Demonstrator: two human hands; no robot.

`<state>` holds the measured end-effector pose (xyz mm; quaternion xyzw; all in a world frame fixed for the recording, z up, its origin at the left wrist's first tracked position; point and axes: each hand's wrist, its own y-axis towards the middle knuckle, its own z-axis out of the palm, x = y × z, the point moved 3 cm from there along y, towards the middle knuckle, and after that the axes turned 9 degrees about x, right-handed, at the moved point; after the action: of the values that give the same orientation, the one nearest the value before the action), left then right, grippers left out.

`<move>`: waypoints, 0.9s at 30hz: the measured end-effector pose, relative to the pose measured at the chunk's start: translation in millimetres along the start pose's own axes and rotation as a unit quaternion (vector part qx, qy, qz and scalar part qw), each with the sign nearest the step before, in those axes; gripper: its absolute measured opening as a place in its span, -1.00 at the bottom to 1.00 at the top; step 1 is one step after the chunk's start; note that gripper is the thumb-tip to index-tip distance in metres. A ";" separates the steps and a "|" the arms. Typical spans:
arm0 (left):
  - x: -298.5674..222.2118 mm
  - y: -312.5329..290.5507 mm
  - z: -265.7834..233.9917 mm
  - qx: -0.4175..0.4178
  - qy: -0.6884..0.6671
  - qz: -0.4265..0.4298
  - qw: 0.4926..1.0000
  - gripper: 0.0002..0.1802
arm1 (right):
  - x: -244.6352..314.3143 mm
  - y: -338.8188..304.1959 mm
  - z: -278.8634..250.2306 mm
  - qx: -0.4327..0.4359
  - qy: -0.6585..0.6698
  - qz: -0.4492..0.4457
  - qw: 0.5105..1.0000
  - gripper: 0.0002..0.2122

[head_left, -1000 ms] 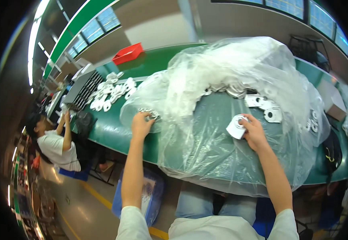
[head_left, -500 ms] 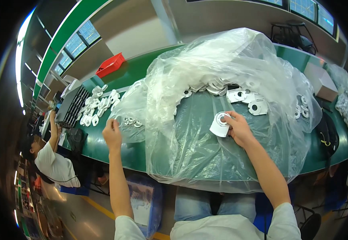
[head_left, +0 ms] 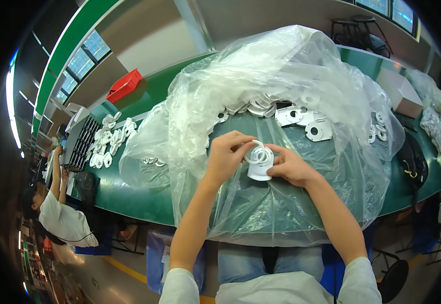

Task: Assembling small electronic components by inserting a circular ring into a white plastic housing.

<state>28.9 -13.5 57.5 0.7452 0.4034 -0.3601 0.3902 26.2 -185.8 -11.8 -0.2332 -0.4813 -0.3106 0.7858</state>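
the white flanged part looks like smooth plastic with a soft sheen, as does the slim white ring over it. beneath lies thin clear plastic sheeting, glossy and crinkled. the green tabletop is smooth and shiny. far left, the red tray seems hard plastic; far right, the pale box looks like matt cardboard. near, the jeans are matt denim, the shirt soft matt cloth.

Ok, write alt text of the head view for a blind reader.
A person's left hand holds a white ring over a white plate gripped by the right hand, above clear plastic sheeting on a green table. More white parts lie beyond; a co-worker is at the left.
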 end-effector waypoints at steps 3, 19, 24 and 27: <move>8.1 6.8 12.7 -0.002 0.071 0.045 0.996 -0.84 | -3.6 0.9 -3.5 -0.005 0.002 -0.001 1.000 -0.33; 14.2 3.3 24.9 0.035 0.222 0.126 0.966 -0.80 | 3.8 0.3 3.2 -0.032 -0.077 0.023 0.996 -0.44; 21.5 1.3 22.7 -0.002 0.081 0.021 0.996 -0.73 | 0.6 1.9 3.2 -0.063 -0.073 -0.018 0.995 -0.48; 40.3 -6.7 24.2 -0.029 -0.043 -0.013 0.999 -0.67 | 0.6 3.1 1.6 -0.055 -0.050 -0.045 0.996 -0.49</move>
<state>34.4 -19.2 10.7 0.7121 0.4063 -0.3852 0.4236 27.6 -182.7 -10.8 -0.2696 -0.5117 -0.3595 0.7323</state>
